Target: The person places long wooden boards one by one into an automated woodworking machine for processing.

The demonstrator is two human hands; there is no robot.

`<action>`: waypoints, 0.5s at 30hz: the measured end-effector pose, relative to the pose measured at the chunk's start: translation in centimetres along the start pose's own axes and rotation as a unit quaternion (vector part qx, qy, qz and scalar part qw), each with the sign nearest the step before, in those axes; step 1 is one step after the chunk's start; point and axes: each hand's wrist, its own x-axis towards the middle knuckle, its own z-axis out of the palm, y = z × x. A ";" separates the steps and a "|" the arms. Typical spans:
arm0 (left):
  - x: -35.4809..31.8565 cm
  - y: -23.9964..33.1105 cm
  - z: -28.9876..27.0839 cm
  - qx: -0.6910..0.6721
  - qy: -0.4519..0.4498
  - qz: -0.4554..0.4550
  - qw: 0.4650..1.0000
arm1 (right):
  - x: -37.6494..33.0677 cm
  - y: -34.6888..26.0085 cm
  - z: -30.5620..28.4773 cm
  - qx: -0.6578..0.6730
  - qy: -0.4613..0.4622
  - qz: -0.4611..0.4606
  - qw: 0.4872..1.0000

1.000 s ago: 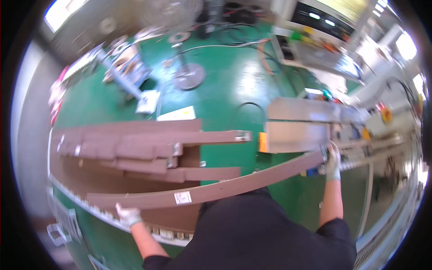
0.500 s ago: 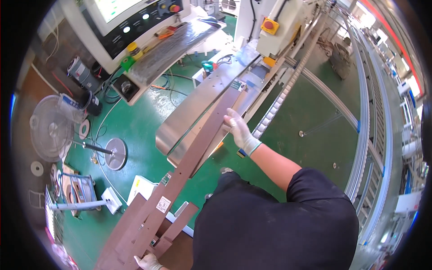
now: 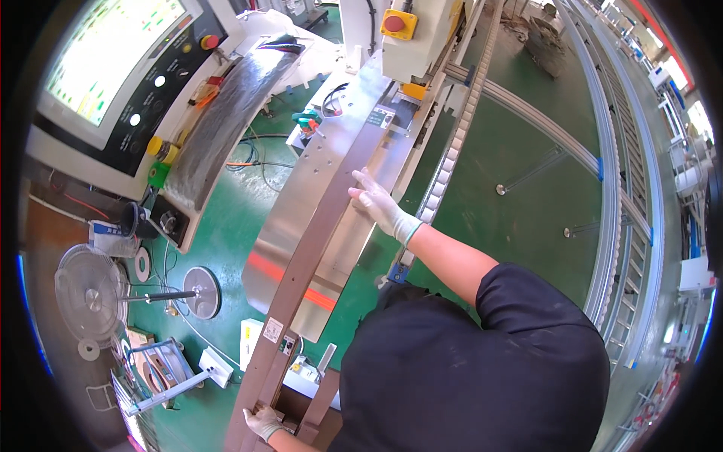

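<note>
A long brown board (image 3: 301, 260) with paper labels runs diagonally from the lower left up toward the machine, its far part over a shiny metal table (image 3: 282, 237). My left hand (image 3: 263, 422), in a pale glove, grips the board near its lower end. Farther up, my right hand (image 3: 382, 209), also gloved, holds the board's right edge. Its thumb and a finger rest on the upper face, while the other fingers are partly hidden. More brown boards (image 3: 321, 398) lie below, beside my body.
At upper left stands a control panel (image 3: 143, 98) with a lit screen. A machine with a red stop button (image 3: 394, 23) rises beyond the table. On the left are a floor fan (image 3: 92, 295) and a small cart (image 3: 160, 365). Roller rails (image 3: 602, 203) run along the right.
The brown board has advanced up over the metal table toward the machine, with both hands on it. My view has shifted, and a red light band now shows across the table and the board.
</note>
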 end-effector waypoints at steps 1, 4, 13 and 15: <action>-0.6 -0.8 0.4 -0.005 0.018 0.015 1.000 | -0.1 -0.5 -0.3 -0.011 0.000 0.010 1.000; -1.4 -1.0 2.1 -0.016 0.057 0.024 0.998 | 0.4 -0.5 -0.8 0.033 -0.018 0.016 0.999; -1.7 -2.4 4.1 -0.012 0.084 0.028 0.996 | -3.3 0.3 3.5 0.025 -0.010 -0.020 0.999; -1.8 -3.1 4.4 -0.025 0.059 0.024 0.998 | -3.3 -1.2 3.1 -0.030 -0.001 0.000 1.000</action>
